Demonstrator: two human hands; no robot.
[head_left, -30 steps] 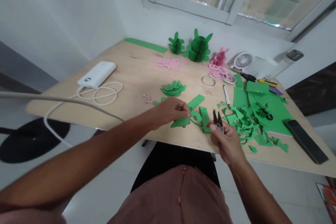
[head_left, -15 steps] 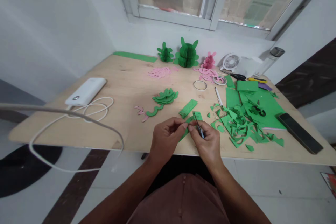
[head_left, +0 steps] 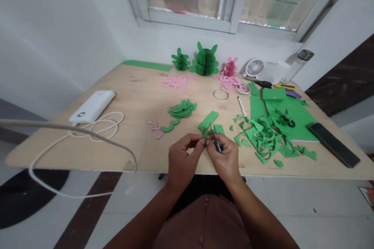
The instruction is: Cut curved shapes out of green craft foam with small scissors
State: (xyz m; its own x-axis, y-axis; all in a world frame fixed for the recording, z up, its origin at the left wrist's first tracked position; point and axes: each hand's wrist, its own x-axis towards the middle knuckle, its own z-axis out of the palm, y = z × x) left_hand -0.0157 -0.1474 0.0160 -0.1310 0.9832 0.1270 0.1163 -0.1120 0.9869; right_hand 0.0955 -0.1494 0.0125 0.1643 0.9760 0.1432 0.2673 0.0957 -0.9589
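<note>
My left hand (head_left: 184, 157) is closed in a pinch at the edge of a small green paper piece (head_left: 208, 133). Fingertip to fingertip with it, my right hand (head_left: 224, 157) grips small scissors (head_left: 217, 144), their thin blades pointing up and away past the paper. The fingers hide most of the piece. Just beyond the hands lies a folded green paper strip (head_left: 209, 120), with another green scrap (head_left: 219, 129) beside the blades. Further off and to the left is a stack of green scalloped cut-outs (head_left: 183, 109), near a curvy pink cut-out (head_left: 156, 129).
Green offcuts (head_left: 267, 140), green sheets (head_left: 300, 116) and a phone (head_left: 334, 144) cover the right side. A white pen (head_left: 242, 107) and tape ring (head_left: 221, 95) lie mid-table. Paper figures (head_left: 205, 60) stand at the back. A power bank (head_left: 92, 106) with looped cable sits left.
Both hands remain together at the table's front. The green paper has turned between my fingers, now showing above the fingertips instead of below. The scissors tilt a little more to the left.
</note>
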